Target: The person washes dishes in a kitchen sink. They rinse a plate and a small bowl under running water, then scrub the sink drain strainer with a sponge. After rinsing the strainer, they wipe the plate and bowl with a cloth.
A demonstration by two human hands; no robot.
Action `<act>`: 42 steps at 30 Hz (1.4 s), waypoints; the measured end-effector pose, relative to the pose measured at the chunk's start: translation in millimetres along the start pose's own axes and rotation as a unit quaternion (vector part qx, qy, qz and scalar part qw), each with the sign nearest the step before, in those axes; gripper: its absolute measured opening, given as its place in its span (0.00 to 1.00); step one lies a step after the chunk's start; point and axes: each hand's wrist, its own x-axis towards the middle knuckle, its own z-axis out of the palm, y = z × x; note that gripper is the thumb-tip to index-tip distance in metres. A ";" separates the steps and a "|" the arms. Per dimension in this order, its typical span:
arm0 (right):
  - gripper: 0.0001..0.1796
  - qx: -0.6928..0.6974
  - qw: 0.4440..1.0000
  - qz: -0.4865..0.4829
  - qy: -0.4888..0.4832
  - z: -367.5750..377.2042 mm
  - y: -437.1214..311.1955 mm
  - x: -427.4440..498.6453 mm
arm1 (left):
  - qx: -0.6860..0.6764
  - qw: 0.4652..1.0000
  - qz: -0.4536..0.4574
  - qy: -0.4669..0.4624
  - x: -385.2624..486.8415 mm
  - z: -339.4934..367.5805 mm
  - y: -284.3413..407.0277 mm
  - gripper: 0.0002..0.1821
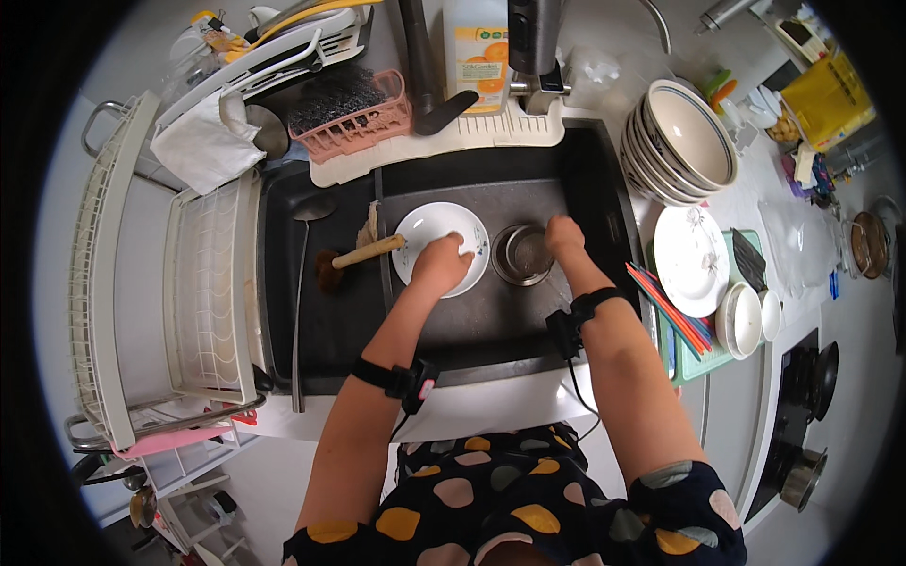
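A white dish (416,225) with a small printed pattern sits in the black sink (481,332). My left hand (440,263) reaches over its near rim, with bent fingers inside the dish. Whether those fingers grip anything is hidden. My right hand (565,236) is curled at the right edge of the metal drain strainer (529,251); its fingertips are out of sight, so what it holds is unclear. Left of the dish, a brush with a wooden handle (369,251) and brown bristles lies across the sink divider (383,283), its handle end by the dish rim.
A long-handled metal ladle (303,297) leans over the sink's front edge. Stacked bowls (690,134), a white plate (690,265), small bowls (740,322) and coloured chopsticks (672,311) stand to the right. Behind are a faucet (534,42) and a pink basket (354,124); a dish rack (212,283) is left.
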 end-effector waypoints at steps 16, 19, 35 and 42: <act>0.13 -0.025 0.997 0.059 -0.043 79.0 21.6 31.9 | -0.038 0.987 -0.154 0.004 -2.1 36.4 -49.5 0.23; 0.12 -0.123 0.991 -0.006 -0.050 78.5 16.4 32.1 | -0.049 0.979 -0.197 0.033 8.5 53.2 -66.0 0.32; 0.14 -0.207 0.968 0.002 -0.138 86.9 6.0 46.8 | -0.250 0.895 -0.335 0.155 44.7 91.5 -133.8 0.38; 0.14 -0.099 0.983 -0.129 -0.089 78.4 -22.5 47.9 | -0.169 0.895 -0.370 0.181 49.2 93.4 -128.1 0.28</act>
